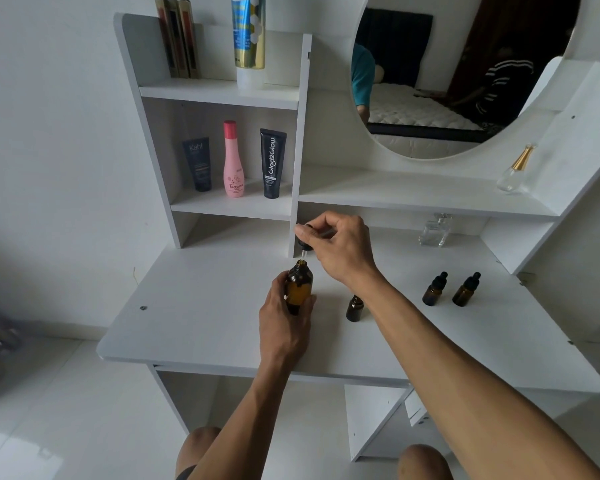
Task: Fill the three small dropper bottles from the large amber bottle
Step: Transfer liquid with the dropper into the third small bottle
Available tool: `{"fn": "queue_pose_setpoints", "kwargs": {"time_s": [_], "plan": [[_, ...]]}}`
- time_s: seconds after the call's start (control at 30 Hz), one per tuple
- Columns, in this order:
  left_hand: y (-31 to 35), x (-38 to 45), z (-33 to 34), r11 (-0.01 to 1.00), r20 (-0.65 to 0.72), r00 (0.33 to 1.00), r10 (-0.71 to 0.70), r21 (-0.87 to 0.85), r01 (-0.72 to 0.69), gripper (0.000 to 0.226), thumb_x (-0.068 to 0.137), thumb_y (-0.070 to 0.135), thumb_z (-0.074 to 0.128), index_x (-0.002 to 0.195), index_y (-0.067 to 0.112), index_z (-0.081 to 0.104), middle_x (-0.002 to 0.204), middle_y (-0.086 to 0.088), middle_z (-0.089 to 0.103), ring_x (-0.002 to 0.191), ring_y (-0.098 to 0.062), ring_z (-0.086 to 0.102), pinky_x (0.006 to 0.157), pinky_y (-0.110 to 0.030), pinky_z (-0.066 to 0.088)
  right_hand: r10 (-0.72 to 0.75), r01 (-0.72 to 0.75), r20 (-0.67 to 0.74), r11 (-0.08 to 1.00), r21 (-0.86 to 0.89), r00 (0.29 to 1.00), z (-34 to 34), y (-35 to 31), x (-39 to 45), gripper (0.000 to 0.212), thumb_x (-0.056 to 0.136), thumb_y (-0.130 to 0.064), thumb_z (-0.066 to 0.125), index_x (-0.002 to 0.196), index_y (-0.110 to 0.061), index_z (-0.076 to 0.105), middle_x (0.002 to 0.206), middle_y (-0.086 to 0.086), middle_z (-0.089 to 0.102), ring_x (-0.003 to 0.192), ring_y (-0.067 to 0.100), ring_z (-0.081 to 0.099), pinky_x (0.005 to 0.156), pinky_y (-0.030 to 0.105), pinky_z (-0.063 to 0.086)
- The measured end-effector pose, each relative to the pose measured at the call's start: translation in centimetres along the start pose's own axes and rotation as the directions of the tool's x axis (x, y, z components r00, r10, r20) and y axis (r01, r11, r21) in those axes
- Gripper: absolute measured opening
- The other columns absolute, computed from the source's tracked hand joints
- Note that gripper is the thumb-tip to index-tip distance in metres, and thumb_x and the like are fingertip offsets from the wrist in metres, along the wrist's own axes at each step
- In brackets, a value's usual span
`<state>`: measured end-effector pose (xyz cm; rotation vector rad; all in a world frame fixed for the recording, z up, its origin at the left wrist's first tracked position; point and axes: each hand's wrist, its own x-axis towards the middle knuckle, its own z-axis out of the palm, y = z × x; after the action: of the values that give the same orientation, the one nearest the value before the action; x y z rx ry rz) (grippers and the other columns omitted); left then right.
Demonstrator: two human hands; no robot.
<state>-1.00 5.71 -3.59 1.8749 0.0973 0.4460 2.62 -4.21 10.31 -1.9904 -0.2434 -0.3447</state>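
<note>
Landmark: large amber bottle (299,287), upright on desk top (194,317), near its middle.

Left hand (284,317), on near side of bottle, fingers wrapped round its body.

Open small bottle (354,308), just right of it, no cap. Risk: right forearm passes over it, could knock it down.

Two capped dropper bottles (451,289), further right, well apart.

Right hand (340,245), directly above bottle mouth, pinches dropper (305,242); glass tip at neck. Risk: too early squeeze spills drops on desk; tip may hit rim.

Tubes on shelf (234,161), behind it: no concern.
</note>
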Motion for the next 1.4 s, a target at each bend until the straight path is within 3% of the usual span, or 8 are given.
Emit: {"fn": "queue_pose_setpoints", "kwargs": {"time_s": [0.13,0.23,0.37,0.47,0.63,0.83,1.0,1.4], "plan": [[-0.1,0.0,-0.1,1.0,0.001,1.0,-0.001,-0.008,0.001,0.051,0.088,0.033,0.073,0.132,0.033,0.047,0.117,0.01,0.064,0.09,-0.015,0.068,0.076,-0.014,0.047,0.022,-0.022,-0.01,0.999,0.034,1.0,-0.1,0.0,0.0,0.018,0.085,-0.023,0.08,0.083,-0.006,0.075,0.073,0.001,0.074,0.058,-0.005,0.065,0.051,0.012,0.048],[0.1,-0.1,-0.1,1.0,-0.005,1.0,0.001,0.005,-0.001,0.05,0.087,0.032,0.073,0.131,0.033,0.048,0.111,0.014,0.063,0.087,-0.014,0.067,0.069,-0.005,0.042,0.036,-0.032,-0.049,0.996,0.079,0.998,-0.5,-0.2,0.1,0.018,0.085,-0.024,0.08,0.084,-0.007,0.075,0.071,-0.004,0.073,0.059,-0.003,0.064,0.059,0.019,0.055],[0.1,0.0,-0.1,1.0,-0.005,1.0,0.0,0.013,0.0,0.05,0.087,0.032,0.073,0.131,0.032,0.048,0.112,0.013,0.063,0.087,-0.015,0.066,0.067,-0.004,0.04,0.052,-0.041,-0.088,0.991,0.126,0.995,-1.1,-0.4,0.4,0.015,0.084,-0.028,0.081,0.082,-0.014,0.075,0.075,-0.003,0.075,0.075,0.011,0.074,0.071,0.034,0.062],[0.1,0.0,-0.1,1.0,-0.005,1.0,-0.002,0.014,0.003,0.051,0.087,0.033,0.073,0.132,0.032,0.048,0.111,0.013,0.062,0.087,-0.015,0.066,0.067,-0.003,0.039,0.051,-0.032,-0.127,0.988,0.152,0.991,-1.5,-0.4,0.7,0.014,0.083,-0.03,0.081,0.08,-0.019,0.074,0.079,-0.003,0.076,0.079,0.016,0.075,0.072,0.041,0.063],[0.2,0.0,-0.2,1.0,-0.004,1.0,-0.006,0.015,0.006,0.051,0.087,0.031,0.073,0.131,0.032,0.048,0.108,0.015,0.061,0.086,-0.014,0.065,0.066,-0.001,0.039,0.106,-0.057,-0.171,0.962,0.268,0.98,-2.4,-0.9,0.8,0.013,0.085,-0.027,0.08,0.084,-0.017,0.072,0.083,0.004,0.076,0.078,0.019,0.076,0.056,0.029,0.058],[0.3,-0.1,-0.2,1.0,-0.007,1.0,-0.001,0.007,0.001,0.049,0.087,0.027,0.074,0.13,0.03,0.051,0.103,0.015,0.062,0.084,-0.013,0.065,0.067,0.0,0.038,0.248,-0.128,-0.209,0.877,0.463,0.946,-4.0,-0.2,1.1,0.015,0.087,-0.025,0.079,0.09,-0.012,0.072,0.089,0.013,0.076,0.077,0.022,0.077,0.061,0.032,0.057],[0.1,0.0,-0.1,1.0,-0.005,1.0,0.001,0.008,-0.001,0.05,0.087,0.03,0.074,0.131,0.031,0.05,0.109,0.013,0.064,0.086,-0.014,0.066,0.067,-0.002,0.041,0.372,-0.182,-0.218,0.787,0.589,0.902,-6.3,1.4,0.6,0.016,0.086,-0.024,0.079,0.092,-0.012,0.07,0.088,0.011,0.077,0.078,0.024,0.076,0.061,0.031,0.057],[0.3,0.0,-0.1,1.0,-0.009,1.0,-0.006,0.029,0.006,0.05,0.087,0.031,0.074,0.131,0.029,0.05,0.11,0.01,0.065,0.086,-0.015,0.067,0.067,-0.005,0.04,0.534,-0.267,-0.263,0.718,0.642,0.803,-9.8,6.6,-2.4,0.013,0.087,-0.022,0.079,0.085,-0.015,0.069,0.073,0.002,0.073,0.072,0.021,0.075,0.064,0.031,0.057]]}}
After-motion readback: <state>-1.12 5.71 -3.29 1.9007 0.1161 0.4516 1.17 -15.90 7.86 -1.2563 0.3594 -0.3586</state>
